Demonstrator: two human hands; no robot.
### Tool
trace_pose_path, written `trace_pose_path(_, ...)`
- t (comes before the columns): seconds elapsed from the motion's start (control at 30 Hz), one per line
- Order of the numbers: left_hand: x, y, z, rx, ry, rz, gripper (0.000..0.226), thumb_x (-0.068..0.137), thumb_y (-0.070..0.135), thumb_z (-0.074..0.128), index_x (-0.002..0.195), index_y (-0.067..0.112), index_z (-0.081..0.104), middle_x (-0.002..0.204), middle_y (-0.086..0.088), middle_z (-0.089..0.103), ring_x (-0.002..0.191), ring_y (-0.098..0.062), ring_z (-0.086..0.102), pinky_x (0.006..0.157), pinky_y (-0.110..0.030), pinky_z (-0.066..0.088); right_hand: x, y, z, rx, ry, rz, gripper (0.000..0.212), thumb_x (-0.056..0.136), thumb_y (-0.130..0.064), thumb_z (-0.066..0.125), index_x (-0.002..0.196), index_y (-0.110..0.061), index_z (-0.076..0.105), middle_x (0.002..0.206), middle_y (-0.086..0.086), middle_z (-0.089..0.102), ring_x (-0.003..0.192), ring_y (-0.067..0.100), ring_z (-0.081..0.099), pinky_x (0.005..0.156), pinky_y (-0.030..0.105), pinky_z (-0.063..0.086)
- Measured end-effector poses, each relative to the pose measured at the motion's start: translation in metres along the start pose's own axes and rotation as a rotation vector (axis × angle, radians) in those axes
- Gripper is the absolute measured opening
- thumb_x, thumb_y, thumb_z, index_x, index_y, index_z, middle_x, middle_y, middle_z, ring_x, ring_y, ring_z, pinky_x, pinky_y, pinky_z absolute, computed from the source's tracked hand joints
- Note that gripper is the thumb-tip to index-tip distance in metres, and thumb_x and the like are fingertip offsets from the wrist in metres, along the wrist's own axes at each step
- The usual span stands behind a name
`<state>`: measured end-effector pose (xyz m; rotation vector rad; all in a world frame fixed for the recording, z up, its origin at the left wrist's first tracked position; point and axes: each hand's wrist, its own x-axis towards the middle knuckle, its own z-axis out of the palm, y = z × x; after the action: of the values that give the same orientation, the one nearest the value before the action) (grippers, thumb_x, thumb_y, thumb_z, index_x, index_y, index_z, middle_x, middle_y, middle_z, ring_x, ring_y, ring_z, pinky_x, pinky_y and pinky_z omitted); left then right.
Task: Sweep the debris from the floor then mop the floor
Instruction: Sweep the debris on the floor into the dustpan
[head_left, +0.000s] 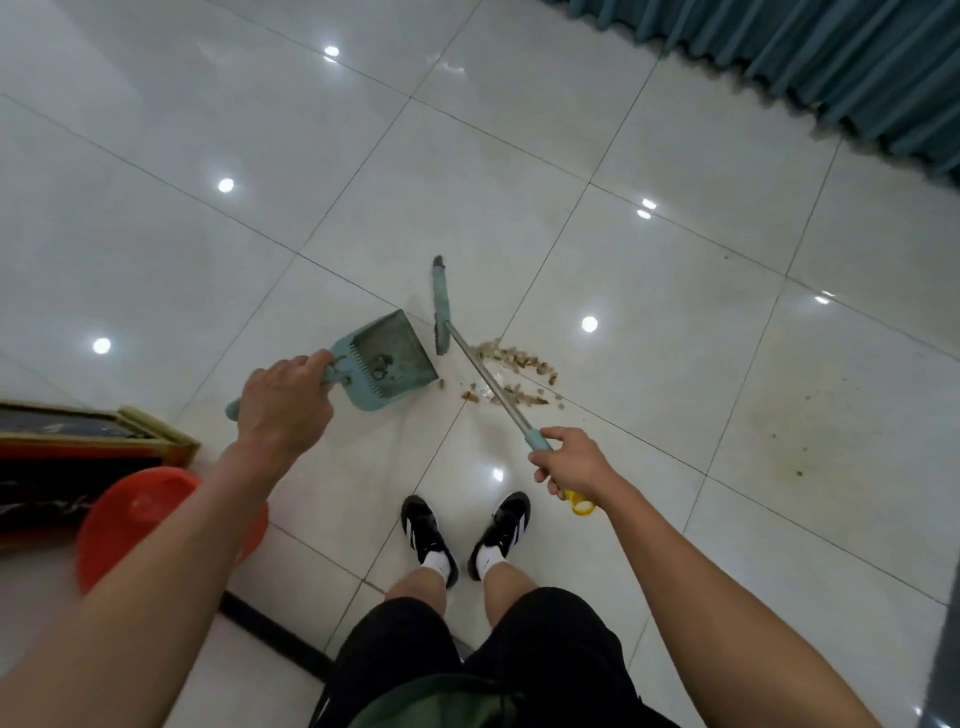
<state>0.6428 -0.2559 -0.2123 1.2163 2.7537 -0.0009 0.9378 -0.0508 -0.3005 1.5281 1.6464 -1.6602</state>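
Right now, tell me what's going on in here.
A person is sweeping a tiled floor. The left hand grips a teal dustpan by its handle, tilted with its lip at the floor. The right hand holds a broom whose head sits beside the pan. The debris pile still lies on the tiles, not yet in the pan.

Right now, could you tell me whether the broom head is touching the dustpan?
Apart. The head view shows a strip of bare tile between the broom head and the dustpan.

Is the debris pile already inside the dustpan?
No, the debris pile lies on the floor right of the dustpan, under the broom handle.
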Motion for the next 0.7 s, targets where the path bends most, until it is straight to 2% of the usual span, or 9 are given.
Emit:
trace_pose_path(0.2, -0.026, -0.026, -0.003, 0.053, -0.019, -0.062, 0.019, 0.085, 0.009, 0.06, 0.102, 0.015, 0.064, 0.075, -0.004, 0.065, 0.056, -0.019, 0.044, 0.055, -0.031, 0.034, 0.0, -0.007, 0.017, -0.012, -0.105, 0.02, 0.062, 0.088, -0.009, 0.068, 0.146, -0.011, 0.045, 0.073, 0.02, 0.072, 0.045, 0.023, 0.052, 0.043, 0.029, 0.044)
trace_pose_path(0.33, -0.034, -0.034, -0.002, 0.052, -0.054, -0.067, 0.017, 0.084, 0.009, 0.06, 0.1, 0.014, 0.064, 0.075, -0.006, 0.066, 0.058, -0.024, 0.051, 0.055, -0.034, 0.04, 0.002, -0.006, 0.026, -0.009, -0.162, 0.06, 0.061, 0.089, -0.008, 0.067, 0.146, -0.007, 0.044, 0.074, 0.022, 0.072, 0.045, 0.023, 0.052, 0.042, 0.028, 0.043)
trace_pose_path(0.4, -0.035, -0.033, 0.001, 0.05, -0.049, -0.061, 0.017, 0.082, 0.01, 0.063, 0.099, 0.012, 0.063, 0.076, -0.007, 0.066, 0.057, -0.021, 0.047, 0.054, -0.034, 0.038, 0.004, -0.006, 0.027, -0.028, -0.169, 0.075, 0.06, 0.089, -0.008, 0.066, 0.145, -0.007, 0.044, 0.073, 0.022, 0.071, 0.044, 0.023, 0.051, 0.042, 0.028, 0.041)
trace_pose_path(0.53, -0.032, -0.026, 0.007, 0.071, -0.084, -0.064, 0.016, 0.082, 0.011, 0.064, 0.098, 0.013, 0.062, 0.08, -0.007, 0.068, 0.061, -0.018, 0.043, 0.057, -0.033, 0.035, 0.01, -0.006, 0.015, -0.011, -0.126, 0.104, 0.053, 0.089, -0.005, 0.065, 0.14, -0.007, 0.051, 0.076, 0.025, 0.071, 0.045, 0.023, 0.05, 0.042, 0.028, 0.04)
trace_pose_path(0.7, -0.017, -0.006, 0.014, 0.046, -0.12, -0.037, 0.018, 0.085, 0.012, 0.056, 0.102, 0.017, 0.061, 0.082, -0.005, 0.067, 0.064, -0.023, 0.053, 0.063, -0.036, 0.045, 0.015, -0.006, -0.014, -0.066, -0.003, 0.132, 0.031, 0.089, -0.005, 0.064, 0.12, -0.005, 0.064, 0.078, 0.023, 0.069, 0.041, 0.021, 0.054, 0.042, 0.025, 0.044)
